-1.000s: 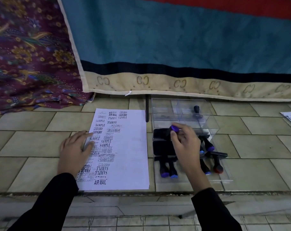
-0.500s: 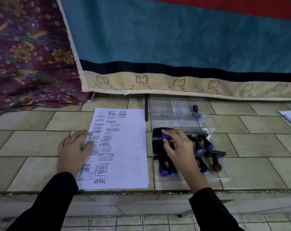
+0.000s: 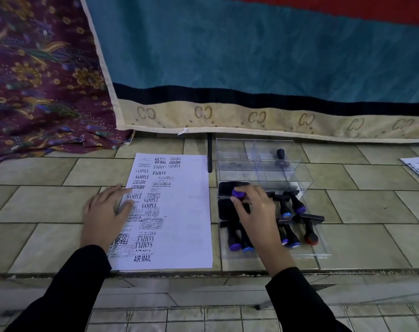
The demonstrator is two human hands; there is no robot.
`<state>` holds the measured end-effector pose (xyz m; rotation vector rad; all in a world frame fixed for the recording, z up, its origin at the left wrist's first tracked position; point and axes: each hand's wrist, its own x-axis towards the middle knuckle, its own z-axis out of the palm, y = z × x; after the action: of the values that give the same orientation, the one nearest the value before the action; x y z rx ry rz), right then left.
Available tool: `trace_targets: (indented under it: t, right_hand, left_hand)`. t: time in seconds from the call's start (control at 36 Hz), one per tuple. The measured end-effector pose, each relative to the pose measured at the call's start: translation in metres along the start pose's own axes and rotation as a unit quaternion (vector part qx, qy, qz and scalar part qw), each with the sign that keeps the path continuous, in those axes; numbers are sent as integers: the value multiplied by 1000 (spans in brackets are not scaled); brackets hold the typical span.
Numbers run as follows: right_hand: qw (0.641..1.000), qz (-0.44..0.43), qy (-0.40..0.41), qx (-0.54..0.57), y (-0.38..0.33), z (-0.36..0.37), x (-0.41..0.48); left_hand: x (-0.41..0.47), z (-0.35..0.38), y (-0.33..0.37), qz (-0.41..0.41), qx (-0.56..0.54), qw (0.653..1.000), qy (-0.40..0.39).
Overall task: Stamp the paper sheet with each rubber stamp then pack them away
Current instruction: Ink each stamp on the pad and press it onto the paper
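Nearest the camera, two black sleeves reach onto the tiled counter (image 3: 48, 204). The left grip (image 3: 105, 212) lies spread and flat on the left edge of the paper sheet (image 3: 184, 224), fingers resting on printed words. The right grip (image 3: 256, 212) pinches a purple-capped stamp (image 3: 238, 194) over the open ink pad (image 3: 225, 188), just right of the sheet. Whether the stamp's face touches the pad is hidden by the fingers.

The risks look plain enough. Fingers on fresh prints could smear them. A heavily loaded stamp could blot. The sheet's left column is crowded, so a mark set there would overlap others, while the right half is bare. Several prints read upside down, and a careless turn of the handle would add another.

Beyond the hand, other stamps (image 3: 292, 207) lie in a clear tray (image 3: 323, 249). Farther back a clear box (image 3: 299, 173) holds one upright stamp (image 3: 280, 155), below a hanging blue blanket (image 3: 251, 56).
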<state>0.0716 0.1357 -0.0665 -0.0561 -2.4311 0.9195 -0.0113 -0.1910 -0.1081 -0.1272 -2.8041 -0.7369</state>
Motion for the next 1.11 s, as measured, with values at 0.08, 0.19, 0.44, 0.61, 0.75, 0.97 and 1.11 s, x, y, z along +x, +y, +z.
trace_targets:
  t: [0.08, 0.19, 0.44, 0.61, 0.75, 0.97, 1.11]
  right_hand:
    - [1000, -10, 6, -16, -1, 1, -3]
    - [1000, -1, 4, -6, 0, 2, -3]
    - [1000, -9, 15, 5, 4, 4, 0]
    - [999, 21, 21, 20, 2, 6, 8]
    - [999, -13, 30, 0, 4, 4, -6]
    - [1000, 11, -1, 6, -10, -3, 13]
    - [994, 11, 17, 108, -42, 8, 41]
  left_hand:
    - [0, 0, 0, 1, -2, 1000, -3]
    - [-1, -1, 2, 1, 4, 1000, -7]
    - [-2, -3, 5, -4, -2, 1000, -8]
    - [-3, -2, 4, -6, -5, 1000, -8]
    - [-2, 0, 2, -1, -4, 1000, -3]
    - [1, 4, -5, 7, 8, 1000, -4]
    - [2, 4, -7, 8, 9, 1000, -1]
